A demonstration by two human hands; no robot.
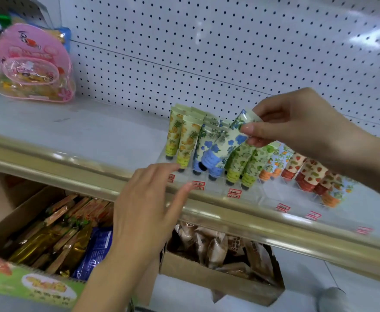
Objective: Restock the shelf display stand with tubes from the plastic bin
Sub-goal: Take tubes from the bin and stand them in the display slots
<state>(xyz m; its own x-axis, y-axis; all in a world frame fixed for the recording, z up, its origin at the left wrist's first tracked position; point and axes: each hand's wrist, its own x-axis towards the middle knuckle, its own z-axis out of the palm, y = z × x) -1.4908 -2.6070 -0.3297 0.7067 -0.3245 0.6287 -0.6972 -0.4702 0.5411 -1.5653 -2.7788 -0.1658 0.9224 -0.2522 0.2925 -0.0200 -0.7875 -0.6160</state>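
A clear display stand point(272, 197) sits on the shelf and holds rows of patterned tubes, cap down: yellow pineapple tubes point(183, 140), blue flower tubes, green leaf tubes point(244, 163), and orange and strawberry tubes point(306, 174). My right hand point(297, 124) pinches the top end of a blue flower tube point(225, 145), which hangs tilted over the blue row. My left hand point(148, 206) is open, its fingers spread, with fingertips at the stand's front left edge. The plastic bin is out of view.
A white pegboard wall point(207, 46) backs the shelf. A pink transparent bag point(34, 64) stands at the far left. A gold shelf rail point(72, 167) runs along the front. Below it, cardboard boxes point(220, 275) hold packaged snacks.
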